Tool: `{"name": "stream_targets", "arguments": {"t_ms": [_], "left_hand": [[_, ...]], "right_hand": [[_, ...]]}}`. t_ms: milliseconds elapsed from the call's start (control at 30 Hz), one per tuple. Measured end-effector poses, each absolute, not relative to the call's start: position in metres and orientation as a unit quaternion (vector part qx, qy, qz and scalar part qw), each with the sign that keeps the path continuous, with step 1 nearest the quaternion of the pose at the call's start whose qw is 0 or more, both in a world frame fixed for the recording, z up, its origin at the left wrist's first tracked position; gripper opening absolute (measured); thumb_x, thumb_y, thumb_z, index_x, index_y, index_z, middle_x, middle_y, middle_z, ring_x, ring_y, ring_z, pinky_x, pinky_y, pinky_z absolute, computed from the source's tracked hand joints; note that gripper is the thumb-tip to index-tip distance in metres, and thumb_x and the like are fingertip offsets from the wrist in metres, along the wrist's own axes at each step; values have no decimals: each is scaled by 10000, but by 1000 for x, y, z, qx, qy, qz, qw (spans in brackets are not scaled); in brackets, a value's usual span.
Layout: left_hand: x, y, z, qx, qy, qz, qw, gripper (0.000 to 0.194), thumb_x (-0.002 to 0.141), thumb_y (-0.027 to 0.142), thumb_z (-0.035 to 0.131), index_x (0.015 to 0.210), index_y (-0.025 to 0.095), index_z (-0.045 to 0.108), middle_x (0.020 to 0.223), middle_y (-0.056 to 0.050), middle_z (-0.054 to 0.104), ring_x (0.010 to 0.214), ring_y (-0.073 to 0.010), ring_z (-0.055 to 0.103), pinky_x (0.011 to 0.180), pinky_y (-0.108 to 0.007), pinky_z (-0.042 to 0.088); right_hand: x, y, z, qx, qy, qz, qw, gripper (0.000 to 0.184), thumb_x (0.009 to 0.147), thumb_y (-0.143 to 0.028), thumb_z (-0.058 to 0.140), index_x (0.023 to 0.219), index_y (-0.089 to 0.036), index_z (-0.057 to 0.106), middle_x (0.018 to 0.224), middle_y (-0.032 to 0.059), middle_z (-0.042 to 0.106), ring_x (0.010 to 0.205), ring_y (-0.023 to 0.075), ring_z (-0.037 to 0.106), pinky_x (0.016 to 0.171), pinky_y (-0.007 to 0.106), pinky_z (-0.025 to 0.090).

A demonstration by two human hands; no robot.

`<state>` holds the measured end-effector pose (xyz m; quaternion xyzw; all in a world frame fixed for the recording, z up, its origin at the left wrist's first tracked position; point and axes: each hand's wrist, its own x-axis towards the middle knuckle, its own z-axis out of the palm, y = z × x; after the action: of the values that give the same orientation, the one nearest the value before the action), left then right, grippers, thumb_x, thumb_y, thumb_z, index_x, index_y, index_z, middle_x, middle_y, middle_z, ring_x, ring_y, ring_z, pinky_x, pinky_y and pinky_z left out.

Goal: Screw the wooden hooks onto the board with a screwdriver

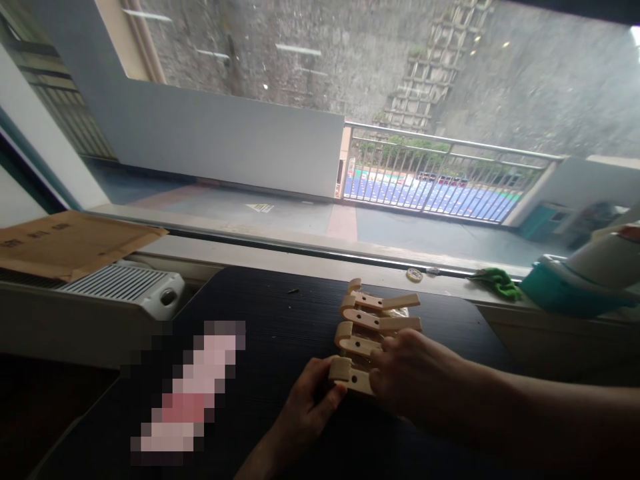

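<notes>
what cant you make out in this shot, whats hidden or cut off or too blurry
All in the head view:
- Right end of the nearest piece: hidden by the right hand.
- Shiny stuff under the wooden pieces: mostly covered by them.
- Whatever is at the pixelated patch: masked by blocks.
- Envelope: left side cut off by the edge; print too blurred to read.

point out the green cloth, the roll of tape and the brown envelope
green cloth (501, 284): head view, its bunched middle
roll of tape (411, 275): head view, its ring
brown envelope (75, 243): head view, its upper face
</notes>
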<state>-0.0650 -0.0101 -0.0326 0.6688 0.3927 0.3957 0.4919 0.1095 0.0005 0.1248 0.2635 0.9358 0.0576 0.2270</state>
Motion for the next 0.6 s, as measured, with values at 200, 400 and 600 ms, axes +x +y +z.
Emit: {"name": "stream_targets", "arguments": {"t_ms": [200,400,600], "left_hand": [[-65,-10,-35,667,396,392,495,290,865,328,514,1133,227,559,981,-46,599,912,-194,576,823,-303,482],[-64,-10,-31,658,401,392,503,302,856,359,520,1121,221,568,971,-47,599,904,-197,576,807,-300,484],[-68,-10,-37,657,404,396,499,342,794,449,597,1078,259,623,923,-38,632,869,-232,602,776,-337,503]], "right_hand": [[113,-6,115,229,935,75,260,201,707,-16,549,642,-176,653,601,11,654,486,146,542,424,288,268],[119,8,130,377,891,-58,246,134,756,-119,557,730,-172,678,660,15,675,520,130,569,430,256,264],[137,6,112,454,882,-44,117,66,708,-213,615,680,-215,675,678,16,691,653,174,629,554,253,392]]}}
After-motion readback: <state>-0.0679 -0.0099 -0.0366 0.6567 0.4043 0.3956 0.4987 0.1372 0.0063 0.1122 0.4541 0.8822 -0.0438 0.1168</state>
